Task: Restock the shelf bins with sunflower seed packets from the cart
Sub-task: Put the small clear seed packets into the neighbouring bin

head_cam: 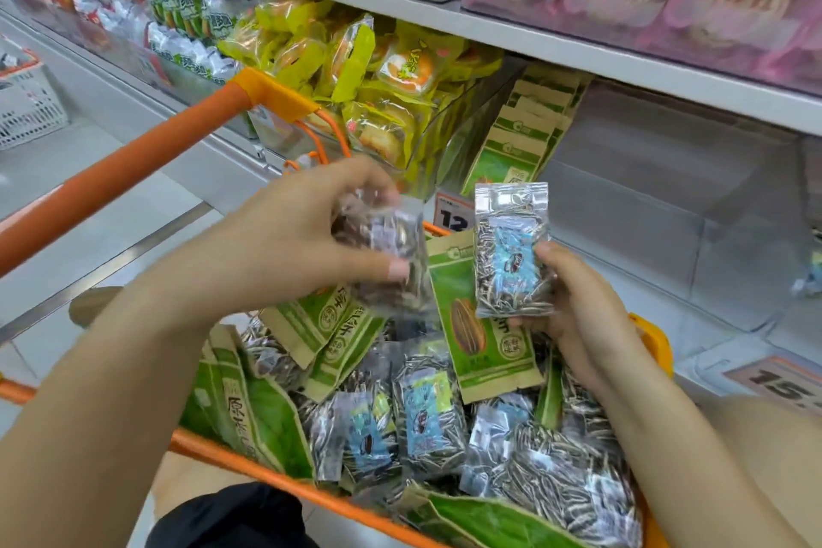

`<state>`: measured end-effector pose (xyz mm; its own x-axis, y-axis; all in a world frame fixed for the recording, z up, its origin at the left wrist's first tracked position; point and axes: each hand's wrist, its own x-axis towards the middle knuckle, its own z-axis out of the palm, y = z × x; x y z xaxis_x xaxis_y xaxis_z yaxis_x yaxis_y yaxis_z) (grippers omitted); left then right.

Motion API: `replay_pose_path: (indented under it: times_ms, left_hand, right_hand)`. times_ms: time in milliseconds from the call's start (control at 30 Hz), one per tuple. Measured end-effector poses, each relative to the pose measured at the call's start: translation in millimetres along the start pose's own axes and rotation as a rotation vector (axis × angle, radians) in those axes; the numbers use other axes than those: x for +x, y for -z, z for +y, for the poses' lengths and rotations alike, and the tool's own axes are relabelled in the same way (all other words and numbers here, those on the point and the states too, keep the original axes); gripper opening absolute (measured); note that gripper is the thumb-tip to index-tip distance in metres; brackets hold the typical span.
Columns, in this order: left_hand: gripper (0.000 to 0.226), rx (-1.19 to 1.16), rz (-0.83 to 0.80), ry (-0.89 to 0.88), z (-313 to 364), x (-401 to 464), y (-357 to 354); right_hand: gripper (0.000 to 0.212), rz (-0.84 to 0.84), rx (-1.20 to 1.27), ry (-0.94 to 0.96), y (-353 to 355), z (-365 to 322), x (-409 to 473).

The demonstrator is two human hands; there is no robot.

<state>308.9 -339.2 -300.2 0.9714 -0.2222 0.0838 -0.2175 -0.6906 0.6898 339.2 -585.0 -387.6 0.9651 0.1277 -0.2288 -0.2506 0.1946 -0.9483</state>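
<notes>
Head view: left hand [307, 236] gripped a blurred clear seed packet [391, 254] over the orange cart [249, 463]. Right hand [578, 303] held upright a blue-labelled clear packet [511, 254] plus a green packet [480, 325] behind it, just beside the shelf bin [645, 200].

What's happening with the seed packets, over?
Left hand grips clear seed packet. Right hand holds blue-label packet upright. Both above cart. Clear bin ahead, unobstructed.

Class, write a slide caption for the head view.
Both hands hold clear sunflower seed packets above the orange cart.
</notes>
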Motion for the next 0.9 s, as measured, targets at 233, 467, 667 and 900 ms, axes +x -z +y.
replay_pose_path:
  times_ms: [233, 467, 667, 900]
  left_hand:
    - [0.050, -0.165, 0.595, -0.122, 23.5, 7.3, -60.1]
    - [0.046, -0.078, 0.353, -0.175, 12.9, 3.1, -106.3]
    - [0.023, -0.355, 0.221, -0.114, 26.8, -0.7, -101.6]
    - [0.053, -0.741, 0.153, 0.085, 35.8, 12.2, -108.7]
  right_hand:
    - [0.020, -0.074, 0.057, 0.015, 2.2, 2.7, 0.4]
    - [0.042, -0.104, 0.068, 0.077, 1.1, 2.7, -3.5]
    - [0.025, -0.092, 0.053, 0.071, 2.8, 4.2, -2.4]
    - [0.070, -0.092, 0.002, 0.116, 0.5, 0.7, -6.6]
